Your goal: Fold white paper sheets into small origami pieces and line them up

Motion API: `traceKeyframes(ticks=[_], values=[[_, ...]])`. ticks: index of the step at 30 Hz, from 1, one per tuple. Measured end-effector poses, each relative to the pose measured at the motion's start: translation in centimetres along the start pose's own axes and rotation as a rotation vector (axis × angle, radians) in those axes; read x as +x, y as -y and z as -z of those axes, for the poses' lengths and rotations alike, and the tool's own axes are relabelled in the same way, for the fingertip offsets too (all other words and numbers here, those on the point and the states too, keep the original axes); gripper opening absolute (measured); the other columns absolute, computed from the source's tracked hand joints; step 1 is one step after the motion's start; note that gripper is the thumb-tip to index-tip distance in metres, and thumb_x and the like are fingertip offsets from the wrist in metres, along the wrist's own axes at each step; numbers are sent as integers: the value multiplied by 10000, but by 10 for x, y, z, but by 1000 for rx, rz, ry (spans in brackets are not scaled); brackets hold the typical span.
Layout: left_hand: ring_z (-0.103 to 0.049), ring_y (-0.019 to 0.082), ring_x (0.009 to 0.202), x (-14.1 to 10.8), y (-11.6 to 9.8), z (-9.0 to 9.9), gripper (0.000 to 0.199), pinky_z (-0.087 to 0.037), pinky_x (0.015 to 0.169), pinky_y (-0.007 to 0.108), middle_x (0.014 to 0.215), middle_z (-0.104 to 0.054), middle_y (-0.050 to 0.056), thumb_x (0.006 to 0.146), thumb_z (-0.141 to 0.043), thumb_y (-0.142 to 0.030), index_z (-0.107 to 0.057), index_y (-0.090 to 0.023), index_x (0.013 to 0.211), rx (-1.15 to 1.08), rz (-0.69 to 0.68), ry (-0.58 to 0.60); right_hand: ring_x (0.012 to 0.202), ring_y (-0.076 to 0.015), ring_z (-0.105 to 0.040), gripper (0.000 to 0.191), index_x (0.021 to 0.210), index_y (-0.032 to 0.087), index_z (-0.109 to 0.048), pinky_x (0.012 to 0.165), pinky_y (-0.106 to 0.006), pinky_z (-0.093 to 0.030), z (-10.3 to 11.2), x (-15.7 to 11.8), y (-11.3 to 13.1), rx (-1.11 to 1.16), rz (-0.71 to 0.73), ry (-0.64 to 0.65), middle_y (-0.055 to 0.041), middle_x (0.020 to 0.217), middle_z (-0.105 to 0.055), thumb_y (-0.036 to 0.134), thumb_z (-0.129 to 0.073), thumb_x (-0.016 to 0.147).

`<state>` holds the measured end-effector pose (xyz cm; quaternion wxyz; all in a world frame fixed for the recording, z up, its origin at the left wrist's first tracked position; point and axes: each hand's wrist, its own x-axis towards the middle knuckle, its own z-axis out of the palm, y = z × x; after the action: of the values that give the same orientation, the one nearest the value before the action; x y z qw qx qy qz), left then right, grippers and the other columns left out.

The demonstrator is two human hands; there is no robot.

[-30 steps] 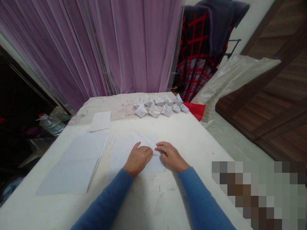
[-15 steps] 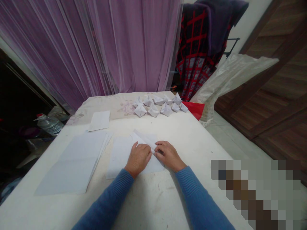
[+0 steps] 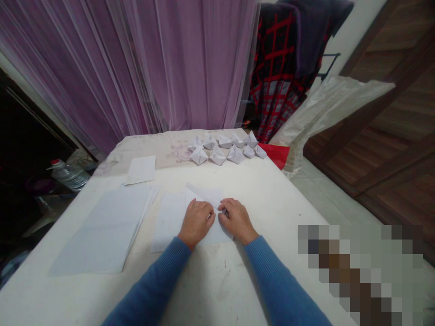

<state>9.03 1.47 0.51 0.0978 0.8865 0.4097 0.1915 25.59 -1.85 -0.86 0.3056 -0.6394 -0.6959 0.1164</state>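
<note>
My left hand [image 3: 198, 222] and my right hand [image 3: 238, 220] are close together over the middle of the table. Between them is a folded piece of white paper [image 3: 192, 194], its slanted edge and pointed corner showing beyond my left fingers. Both hands have curled fingers and pinch the paper near its middle. Much of it is hidden under my hands. Beneath it lies a flat white sheet [image 3: 166, 222]. A stack of larger white sheets [image 3: 98, 226] rests to the left of my left hand.
Several folded paper boats [image 3: 217, 155] stand in two rows at the table's far side. A smaller folded paper [image 3: 142, 170] lies at the back left. Off the table's left edge stands a water bottle [image 3: 70, 175]; a red item [image 3: 276, 155] shows past the right edge.
My right hand has shifted slightly left and away from me, closer to my left hand. The folded paper's pointed corner has moved slightly left.
</note>
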Motion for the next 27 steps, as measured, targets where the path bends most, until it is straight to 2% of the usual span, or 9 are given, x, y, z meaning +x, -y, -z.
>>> traceKeyframes(ticks=[9,19,27], values=[[-581,197,905,0,-1,-2,58,-306,1058,461,869,-644,8,874,-575,-262,-565,-221,833,-1,12,-35,990,-227,-566,199,888,222,-607,887,-353,-403,-4,0,1,5,-43,-36,-49,1034,-653,121,-572,720],[-580,192,911,3,3,-3,40,-331,1033,429,882,-653,3,854,-600,-245,-573,-217,850,-44,73,-30,926,-224,-564,139,857,224,-589,837,-347,-407,-5,2,1,1,-45,-54,-43,947,-645,145,-587,743],[-570,195,939,3,4,-2,58,-345,1003,427,910,-655,1,856,-584,-213,-616,-222,904,-82,71,-18,882,-211,-574,249,921,213,-587,828,-349,-436,-9,1,-5,67,-69,-86,-39,910,-644,103,-525,707]])
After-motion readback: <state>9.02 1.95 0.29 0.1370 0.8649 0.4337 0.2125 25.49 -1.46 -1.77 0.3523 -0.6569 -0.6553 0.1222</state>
